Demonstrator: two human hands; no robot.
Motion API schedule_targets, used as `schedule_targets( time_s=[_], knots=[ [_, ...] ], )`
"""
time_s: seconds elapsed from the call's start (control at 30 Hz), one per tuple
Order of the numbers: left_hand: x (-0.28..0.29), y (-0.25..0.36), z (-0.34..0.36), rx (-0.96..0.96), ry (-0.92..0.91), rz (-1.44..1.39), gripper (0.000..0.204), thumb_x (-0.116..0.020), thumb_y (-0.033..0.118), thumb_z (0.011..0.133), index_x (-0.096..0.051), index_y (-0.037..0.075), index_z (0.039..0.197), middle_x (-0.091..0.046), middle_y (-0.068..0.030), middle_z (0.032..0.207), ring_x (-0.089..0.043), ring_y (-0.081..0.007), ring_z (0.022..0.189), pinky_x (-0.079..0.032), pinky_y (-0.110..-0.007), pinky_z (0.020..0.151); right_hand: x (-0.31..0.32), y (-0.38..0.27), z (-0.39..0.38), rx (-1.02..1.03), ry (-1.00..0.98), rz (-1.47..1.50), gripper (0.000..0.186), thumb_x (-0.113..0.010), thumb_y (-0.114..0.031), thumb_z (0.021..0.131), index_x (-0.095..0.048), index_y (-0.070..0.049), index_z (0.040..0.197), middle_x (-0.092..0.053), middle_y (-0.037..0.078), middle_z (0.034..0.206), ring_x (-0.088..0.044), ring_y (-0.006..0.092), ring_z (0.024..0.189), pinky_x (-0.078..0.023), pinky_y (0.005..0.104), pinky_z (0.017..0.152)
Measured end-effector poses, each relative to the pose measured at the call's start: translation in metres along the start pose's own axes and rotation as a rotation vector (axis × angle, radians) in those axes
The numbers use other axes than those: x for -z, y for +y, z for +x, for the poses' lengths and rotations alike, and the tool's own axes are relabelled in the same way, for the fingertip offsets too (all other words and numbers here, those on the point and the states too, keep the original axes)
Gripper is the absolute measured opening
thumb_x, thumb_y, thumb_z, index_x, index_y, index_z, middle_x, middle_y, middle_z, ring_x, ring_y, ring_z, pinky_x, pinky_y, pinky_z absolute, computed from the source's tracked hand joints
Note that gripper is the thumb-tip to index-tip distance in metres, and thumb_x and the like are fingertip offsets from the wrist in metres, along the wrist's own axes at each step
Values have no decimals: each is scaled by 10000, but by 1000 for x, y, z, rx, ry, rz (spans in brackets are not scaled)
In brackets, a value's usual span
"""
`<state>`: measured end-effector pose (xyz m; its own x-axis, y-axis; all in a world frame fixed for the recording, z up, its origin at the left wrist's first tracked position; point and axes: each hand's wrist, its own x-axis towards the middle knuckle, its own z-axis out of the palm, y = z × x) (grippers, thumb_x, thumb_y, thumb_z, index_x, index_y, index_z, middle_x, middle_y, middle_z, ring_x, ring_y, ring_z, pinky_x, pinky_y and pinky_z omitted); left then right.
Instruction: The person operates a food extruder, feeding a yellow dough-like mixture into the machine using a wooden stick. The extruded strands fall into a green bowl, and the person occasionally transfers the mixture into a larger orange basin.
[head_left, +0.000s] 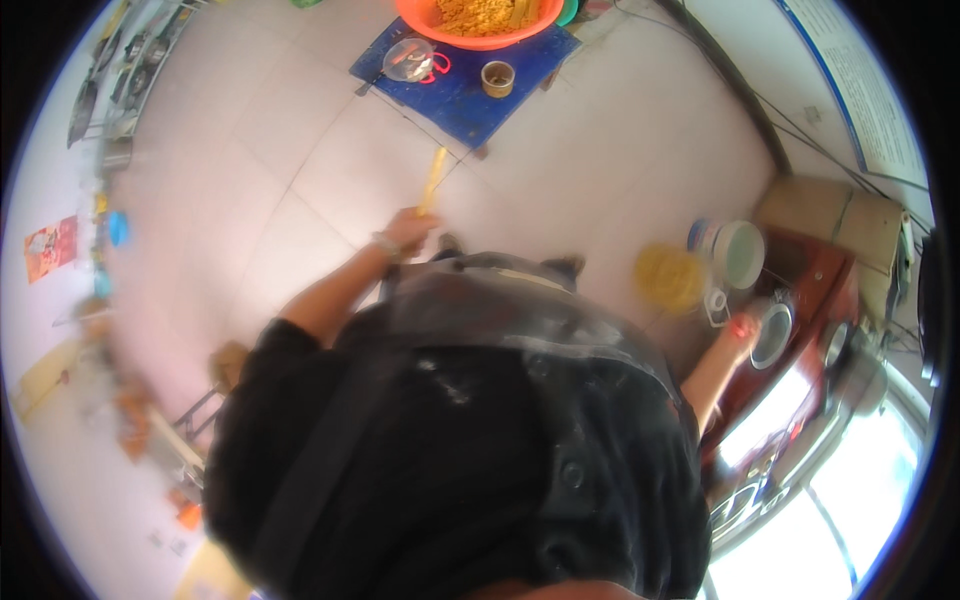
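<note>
My left hand [410, 229] is out in front on the left, closed round the lower end of a yellow stick-like piece [433, 180] that points away from me. Its exact kind is not clear. Off to the right, my right hand [741, 332] is at the near rim of a round metal bowl [771, 337], its fingers closed at the edge, though blur softens them. Something red shows on that hand. The bowl appears over the dark red cabinet [822, 272]; whether it rests there I cannot tell. A grey apron [470, 300] covers my front.
Ahead stands a low blue table [470, 110] with an orange basin [480, 38] of yellow pieces, a clear bowl [409, 60], red-handled scissors [437, 68] and a small round tin [497, 79]. To the right are a white bucket [740, 254], a yellow round thing [670, 277] and a cardboard box [835, 222].
</note>
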<state>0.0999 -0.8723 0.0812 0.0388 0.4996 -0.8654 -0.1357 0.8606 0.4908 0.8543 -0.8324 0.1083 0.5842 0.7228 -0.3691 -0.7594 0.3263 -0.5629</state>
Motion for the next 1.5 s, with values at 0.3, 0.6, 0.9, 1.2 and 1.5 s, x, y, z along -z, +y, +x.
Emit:
schedule_targets(
  time_s=[0.3,0.6,0.9,1.2,1.5],
  knots=[
    [143,5,-21,-47,220,-33,165,-674,183,893,-561,64,887,-439,14,546,-414,-115,403,-352,-285,369,-86,291,-169,-443,-84,-246,196,-633,-143,974,-503,-130,828,-367,-61,603,-345,70,488,-291,222,416],
    [230,74,29,-64,275,90,183,-675,187,898,-572,39,930,-475,13,562,-443,-105,409,-367,-271,366,-102,512,-242,-738,-249,-459,421,-715,-249,935,-496,-25,1215,-500,8,677,-474,132,489,-392,272,431],
    [367,162,50,42,286,190,176,-674,188,905,-575,44,916,-463,13,537,-419,-108,377,-350,-265,345,-128,638,-279,-928,-186,-800,374,-645,-97,894,-514,-4,1232,-514,30,664,-482,144,483,-443,307,437],
    [452,243,110,121,110,380,173,-665,189,917,-594,32,920,-471,10,527,-422,-107,371,-357,-265,347,-126,765,-318,-705,-29,-633,268,-643,-96,895,-565,-6,1135,-563,57,689,-532,161,505,-500,322,482],
    [574,405,158,-91,-110,597,197,-625,231,976,-571,41,972,-484,8,574,-411,-103,370,-351,-262,350,-175,894,-298,-316,287,-601,139,-650,-167,946,-572,-53,960,-615,85,724,-611,195,574,-531,337,505]
  ],
)
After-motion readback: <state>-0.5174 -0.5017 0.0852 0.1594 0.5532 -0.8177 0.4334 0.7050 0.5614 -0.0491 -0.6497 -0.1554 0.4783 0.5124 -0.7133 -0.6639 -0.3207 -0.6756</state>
